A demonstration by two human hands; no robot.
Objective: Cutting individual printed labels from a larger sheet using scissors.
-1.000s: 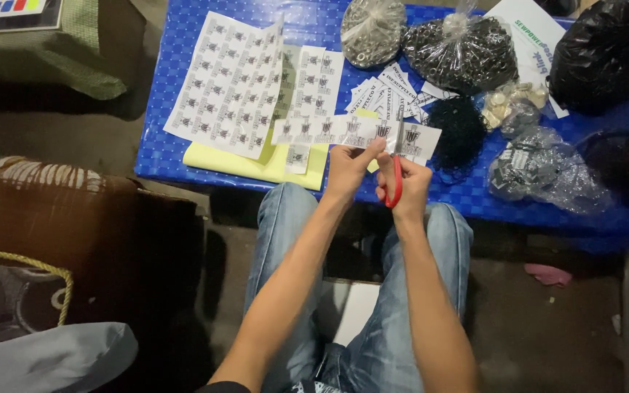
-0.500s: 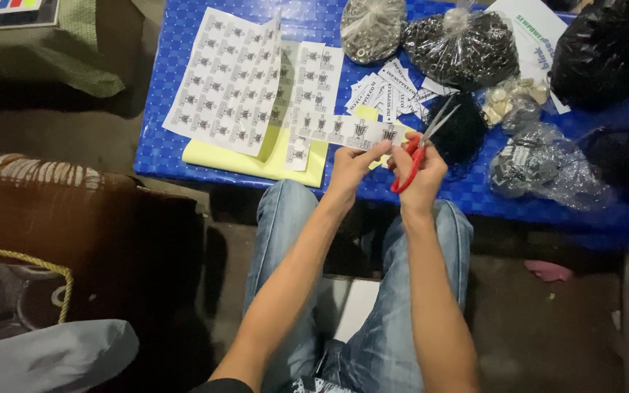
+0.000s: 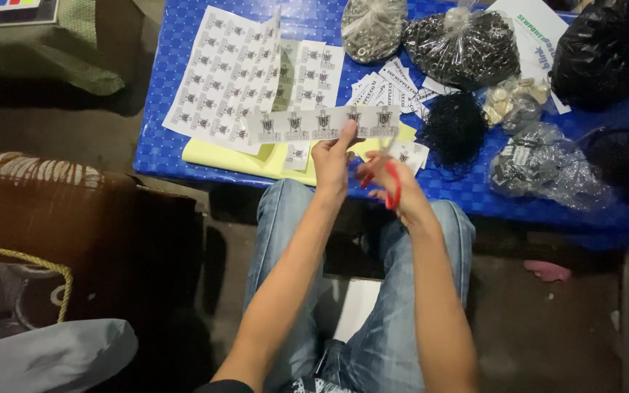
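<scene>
My left hand [image 3: 333, 156] pinches a long paper strip of printed labels [image 3: 307, 125], held level over the near edge of the blue table [image 3: 165, 145]. My right hand [image 3: 387, 185] grips red-handled scissors [image 3: 393, 185] just right of the strip's end; the blades are blurred. Both hands hover above my knees in blue jeans. Under the strip lie uncut white label sheets [image 3: 227, 73] and a yellow sheet [image 3: 227, 159]. A pile of cut labels [image 3: 391, 84] sits past the strip.
Clear bags of small metal parts [image 3: 373, 25], dark beads [image 3: 464, 44] and a black tangle [image 3: 454, 129] crowd the table's right side, with black bags [image 3: 598, 51] at the far right. A brown woven basket [image 3: 45, 211] and a grey bag [image 3: 38, 356] stand at my left.
The label strip now sits free and longer in my left hand, lifted leftward. My right hand with the scissors has dropped back toward my lap, away from the strip.
</scene>
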